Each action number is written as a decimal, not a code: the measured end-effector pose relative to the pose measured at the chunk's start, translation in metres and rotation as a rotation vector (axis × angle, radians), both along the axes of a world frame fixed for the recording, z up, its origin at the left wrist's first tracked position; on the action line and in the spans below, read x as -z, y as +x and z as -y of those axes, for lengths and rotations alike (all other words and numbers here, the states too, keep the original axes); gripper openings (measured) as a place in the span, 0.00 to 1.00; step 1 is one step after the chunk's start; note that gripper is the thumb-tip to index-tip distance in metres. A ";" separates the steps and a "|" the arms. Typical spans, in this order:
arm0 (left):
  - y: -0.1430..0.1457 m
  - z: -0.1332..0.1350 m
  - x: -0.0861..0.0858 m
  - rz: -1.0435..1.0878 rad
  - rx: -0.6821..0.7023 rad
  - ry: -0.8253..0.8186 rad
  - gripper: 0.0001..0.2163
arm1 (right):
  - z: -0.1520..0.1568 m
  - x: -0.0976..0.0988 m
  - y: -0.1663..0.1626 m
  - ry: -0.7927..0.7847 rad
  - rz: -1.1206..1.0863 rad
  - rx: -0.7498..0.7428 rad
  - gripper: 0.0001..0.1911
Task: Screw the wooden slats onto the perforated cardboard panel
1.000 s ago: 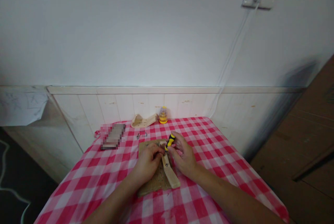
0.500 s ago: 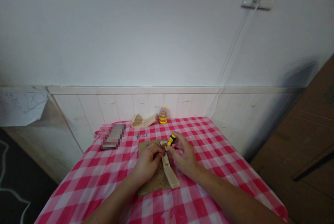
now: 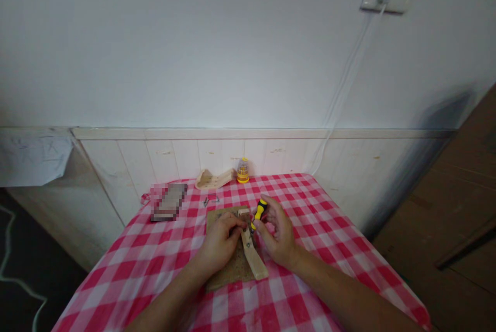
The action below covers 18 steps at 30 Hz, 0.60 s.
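My right hand [image 3: 279, 235] is closed around a short yellow-and-black screwdriver [image 3: 260, 210], which leans with its lower end toward a pale wooden piece [image 3: 254, 261]. A small metal screw or bolt head shows in the middle of that piece. Thumb and fingers of my left hand [image 3: 221, 236] are pinched together at the upper part of the wooden piece; whatever is between the fingertips is too small to make out. Beneath both lies a brown board [image 3: 217, 281] with small marks on it.
A red-and-white checked cloth [image 3: 321, 275] covers the table. Small metal parts [image 3: 211, 199] lie behind the board. Farther back are another wooden piece [image 3: 213, 180] and a yellow-based bit holder [image 3: 243, 172] by the wall. A blurred-out flat object [image 3: 170, 202] lies left.
My right hand has drawn the screwdriver slightly right and toward me, away from my left fingertips. My left hand stays at the wooden piece.
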State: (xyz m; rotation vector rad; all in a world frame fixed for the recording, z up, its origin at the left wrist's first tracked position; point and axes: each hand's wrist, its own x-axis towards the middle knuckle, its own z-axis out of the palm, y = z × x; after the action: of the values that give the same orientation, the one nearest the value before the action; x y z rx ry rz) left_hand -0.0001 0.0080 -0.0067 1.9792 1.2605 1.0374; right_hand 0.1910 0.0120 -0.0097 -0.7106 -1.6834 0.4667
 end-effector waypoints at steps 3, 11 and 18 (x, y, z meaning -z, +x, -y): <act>0.001 0.004 -0.003 0.006 -0.003 -0.015 0.07 | 0.002 0.000 0.000 0.003 0.007 -0.026 0.28; 0.002 0.010 -0.010 0.035 0.161 -0.020 0.07 | 0.004 -0.003 -0.001 -0.014 -0.002 -0.122 0.27; 0.001 0.008 -0.007 0.022 0.188 -0.010 0.07 | 0.009 -0.007 -0.001 -0.047 -0.032 -0.184 0.26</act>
State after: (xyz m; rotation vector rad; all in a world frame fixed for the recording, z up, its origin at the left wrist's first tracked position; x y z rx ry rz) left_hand 0.0010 -0.0002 0.0007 2.0280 1.0433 0.9561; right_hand 0.1897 0.0031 -0.0029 -0.5812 -1.7200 0.6461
